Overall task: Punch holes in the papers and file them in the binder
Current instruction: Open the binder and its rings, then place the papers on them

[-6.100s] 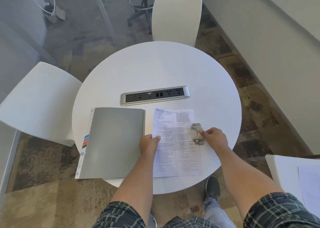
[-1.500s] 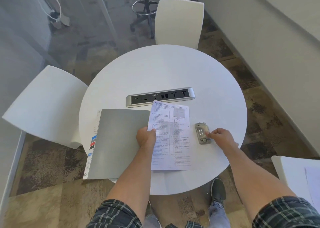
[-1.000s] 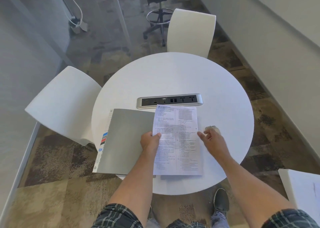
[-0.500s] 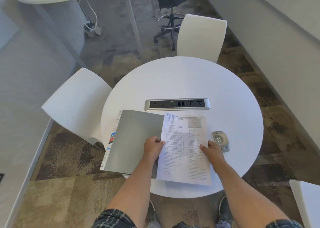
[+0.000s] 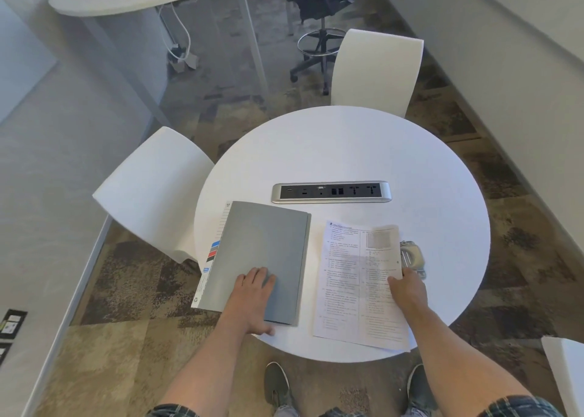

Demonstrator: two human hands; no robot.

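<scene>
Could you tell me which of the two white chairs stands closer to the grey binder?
The white chair on the left, beside the binder under the left hand. The other white chair stands at the table's far side, beyond the power strip.
</scene>
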